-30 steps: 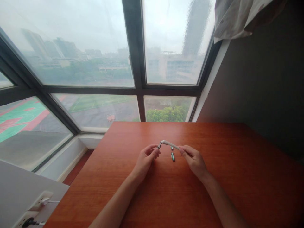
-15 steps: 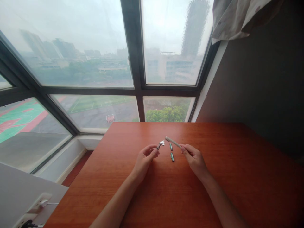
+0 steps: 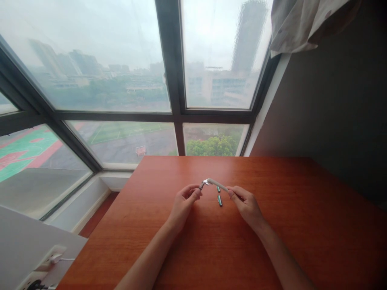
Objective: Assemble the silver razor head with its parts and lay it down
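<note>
Between the fingertips of my left hand point(image 3: 185, 203) is a razor handle point(image 3: 203, 184), its silvery forked head up and without a cartridge. My right hand point(image 3: 246, 204) pinches a slim beige toothbrush point(image 3: 219, 185), which slants up to the left. The toothbrush's head meets the metal end of the razor handle, just above the table. Behind and below the toothbrush lie two green-and-black razor cartridges, the nearer cartridge point(image 3: 219, 200) in full sight and the farther cartridge point(image 3: 218, 189) partly covered by the toothbrush.
A reddish-brown wooden table point(image 3: 145, 249) spreads under both arms. Large windows point(image 3: 115, 60) rise behind its far edge. A wall socket with plugs point(image 3: 54, 257) is low on the left, and pale cloth point(image 3: 293, 28) hangs at the upper right.
My right hand has shifted slightly left and lowered the toothbrush's head onto the razor handle's metal end. Before, there was a small gap between them. My left hand has stayed almost still.
</note>
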Demonstrator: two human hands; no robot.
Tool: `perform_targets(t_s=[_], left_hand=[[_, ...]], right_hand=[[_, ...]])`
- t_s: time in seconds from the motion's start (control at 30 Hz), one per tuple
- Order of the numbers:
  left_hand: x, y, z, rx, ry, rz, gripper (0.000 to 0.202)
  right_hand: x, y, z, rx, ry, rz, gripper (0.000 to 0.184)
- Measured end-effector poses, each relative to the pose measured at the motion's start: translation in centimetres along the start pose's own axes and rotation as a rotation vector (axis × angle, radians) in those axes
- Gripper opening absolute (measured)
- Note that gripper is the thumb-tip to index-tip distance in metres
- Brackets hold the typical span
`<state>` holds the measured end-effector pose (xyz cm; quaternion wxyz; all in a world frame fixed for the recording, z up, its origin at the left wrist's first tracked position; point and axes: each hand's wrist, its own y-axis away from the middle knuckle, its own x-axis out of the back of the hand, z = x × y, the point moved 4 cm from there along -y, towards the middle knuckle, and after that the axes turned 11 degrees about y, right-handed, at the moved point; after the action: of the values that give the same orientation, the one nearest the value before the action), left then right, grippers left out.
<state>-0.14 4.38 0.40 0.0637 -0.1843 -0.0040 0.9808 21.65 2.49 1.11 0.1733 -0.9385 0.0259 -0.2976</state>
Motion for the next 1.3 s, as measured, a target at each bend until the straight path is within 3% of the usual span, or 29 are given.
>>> perform_targets(t_s=[0.33, 0.67, 1.3], left_hand=[[0.16, -0.04, -0.19, 0.004, 0.016, 0.029, 0.033], [-0.03, 0.00, -0.10, -0.012, 0.010, -0.007, 0.031], [-0.07, 0.03, -0.13, -0.002, 0.015, -0.004, 0.030]], right_hand=[[0.00, -0.02, -0.42, 0.000, -0.053, -0.031, 0.035], [0.54, -0.05, -0.55, -0.011, 0.001, 0.033, 0.034], [0.11, -0.03, -0.62, 0.027, -0.044, -0.033, 0.033]])
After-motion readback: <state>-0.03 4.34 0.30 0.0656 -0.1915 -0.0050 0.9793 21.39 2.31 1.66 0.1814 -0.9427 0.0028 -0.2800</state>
